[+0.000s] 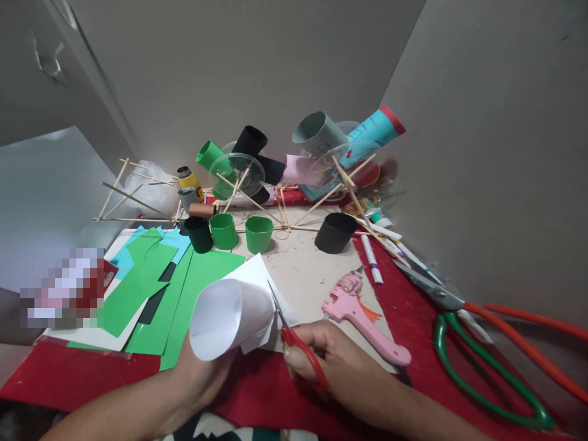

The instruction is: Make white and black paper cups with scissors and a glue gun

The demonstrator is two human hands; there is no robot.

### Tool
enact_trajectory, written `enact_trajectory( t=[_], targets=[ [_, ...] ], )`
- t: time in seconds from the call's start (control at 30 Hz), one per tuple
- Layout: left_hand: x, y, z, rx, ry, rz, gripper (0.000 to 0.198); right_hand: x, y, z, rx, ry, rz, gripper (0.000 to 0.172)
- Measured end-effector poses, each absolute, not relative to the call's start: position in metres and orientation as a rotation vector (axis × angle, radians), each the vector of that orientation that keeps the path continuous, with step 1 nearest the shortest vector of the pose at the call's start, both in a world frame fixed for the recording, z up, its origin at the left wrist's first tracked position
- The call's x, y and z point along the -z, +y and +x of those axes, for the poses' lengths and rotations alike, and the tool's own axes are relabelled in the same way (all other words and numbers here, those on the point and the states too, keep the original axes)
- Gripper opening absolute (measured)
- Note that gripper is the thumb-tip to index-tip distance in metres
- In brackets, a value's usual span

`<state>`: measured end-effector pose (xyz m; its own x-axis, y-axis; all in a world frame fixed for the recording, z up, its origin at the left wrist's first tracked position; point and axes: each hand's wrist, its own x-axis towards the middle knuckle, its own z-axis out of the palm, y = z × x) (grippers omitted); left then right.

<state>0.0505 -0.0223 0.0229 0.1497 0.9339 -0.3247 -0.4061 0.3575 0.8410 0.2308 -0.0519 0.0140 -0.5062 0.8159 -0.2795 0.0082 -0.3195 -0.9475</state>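
My left hand [209, 370] grips a white paper tube [215, 318] from below, its open end facing left toward me; the fingers are mostly hidden behind it. From the tube's far end a white paper piece [257, 269] spreads out flat. My right hand [316, 352] is closed on red-handled scissors [305, 354], whose blades point up and left against the edge of this white paper. Two green paper rings [259, 234] and a dark ring [199, 234] stand beyond the tube. A black ring [335, 233] stands farther right.
Right of my hands lies a pink glue gun [362, 315], then large shears [443, 297] with green and orange handles. Green paper sheets [206, 275] cover the left side. Behind stands a stick frame [239, 190] with paper tubes on clear discs. A marker [371, 260] lies nearby.
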Motion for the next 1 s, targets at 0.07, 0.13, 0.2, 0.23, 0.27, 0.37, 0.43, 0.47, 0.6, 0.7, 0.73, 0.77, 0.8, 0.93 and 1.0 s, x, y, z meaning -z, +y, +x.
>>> enact_trajectory(
  t=[0.07,0.13,0.2,0.23,0.27,0.37,0.43,0.47,0.6,0.7,0.73,0.77,0.8,0.93,1.0],
  targets=[
    [-0.026,-0.023,0.051,-1.054,0.996,0.658,0.041,-0.015,-0.052,0.231,-1.887,-1.351,-1.07,0.047],
    [-0.025,-0.025,0.051,-1.034,1.011,0.641,0.041,-0.015,-0.052,0.232,-1.881,-1.356,-1.083,0.048],
    [-0.022,-0.025,0.05,-1.037,1.013,0.64,0.041,-0.014,-0.052,0.232,-1.875,-1.367,-1.104,0.048],
    [-0.02,-0.026,0.05,-1.042,1.003,0.648,0.041,-0.014,-0.052,0.233,-1.872,-1.372,-1.115,0.048],
    [-0.018,-0.026,0.049,-1.045,0.991,0.659,0.041,-0.013,-0.052,0.233,-1.869,-1.372,-1.119,0.049],
    [-0.014,-0.025,0.049,-1.037,0.962,0.68,0.042,-0.009,-0.053,0.234,-1.854,-1.357,-1.125,0.05],
    [-0.013,-0.025,0.049,-1.04,0.966,0.674,0.044,-0.008,-0.053,0.235,-1.844,-1.352,-1.127,0.05],
    [-0.013,-0.025,0.049,-1.046,0.977,0.666,0.045,-0.007,-0.053,0.236,-1.843,-1.348,-1.125,0.049],
    [-0.013,-0.025,0.049,-1.05,1.003,0.648,0.048,-0.006,-0.052,0.236,-1.819,-1.344,-1.107,0.05],
    [-0.015,-0.026,0.05,-1.049,1.002,0.646,0.047,-0.006,-0.051,0.236,-1.799,-1.359,-1.118,0.052],
    [-0.017,-0.026,0.05,-1.05,1.011,0.645,0.047,-0.006,-0.051,0.236,-1.8,-1.36,-1.123,0.052],
    [-0.018,-0.026,0.051,-1.05,1.021,0.641,0.047,-0.006,-0.051,0.236,-1.8,-1.364,-1.125,0.053],
    [-0.02,-0.026,0.051,-1.051,1.029,0.639,0.047,-0.006,-0.051,0.236,-1.796,-1.368,-1.125,0.053],
    [-0.026,-0.025,0.053,-1.039,1.027,0.633,0.049,-0.008,-0.051,0.235,-1.791,-1.369,-1.108,0.056],
    [-0.027,-0.024,0.052,-1.045,1.03,0.622,0.051,-0.009,-0.05,0.236,-1.794,-1.363,-1.105,0.056]
  ],
)
